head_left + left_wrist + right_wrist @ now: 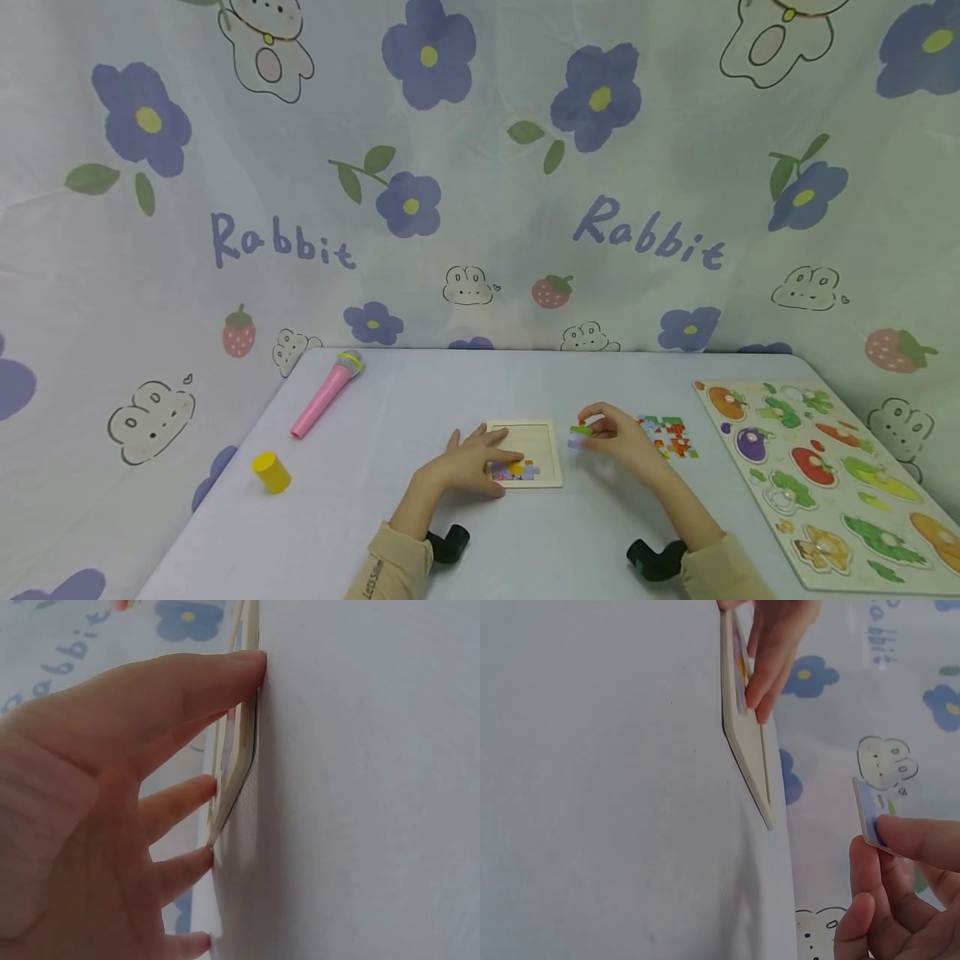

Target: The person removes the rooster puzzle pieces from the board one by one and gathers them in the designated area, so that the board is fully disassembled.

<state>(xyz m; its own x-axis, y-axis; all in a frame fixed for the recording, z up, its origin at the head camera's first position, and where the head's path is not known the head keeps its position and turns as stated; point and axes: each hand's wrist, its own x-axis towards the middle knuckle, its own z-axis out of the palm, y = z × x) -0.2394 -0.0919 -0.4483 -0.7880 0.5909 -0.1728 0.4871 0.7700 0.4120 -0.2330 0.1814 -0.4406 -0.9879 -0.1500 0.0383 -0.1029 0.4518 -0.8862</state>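
Note:
A shallow wooden puzzle tray [557, 467] lies mid-table, with some joined puzzle pieces [517, 472] along its lower edge. My left hand [471, 461] rests over the tray's left side with fingers spread; in the left wrist view its thumb [225, 675] touches the tray's edge. To the right of the tray, my right hand [617, 433] pinches a puzzle piece [579, 435] between thumb and fingers, raised above the table. The right wrist view shows this purple and green piece [868, 814] held apart from the tray [750, 754]. More puzzle pieces [678, 437], red and green, lie behind the right hand.
A pink toy microphone [324, 402] and a yellow cylinder [271, 472] lie at the left. A large vegetable peg board [817, 483] covers the table's right side. Patterned cloth [480, 167] hangs behind the table's back edge.

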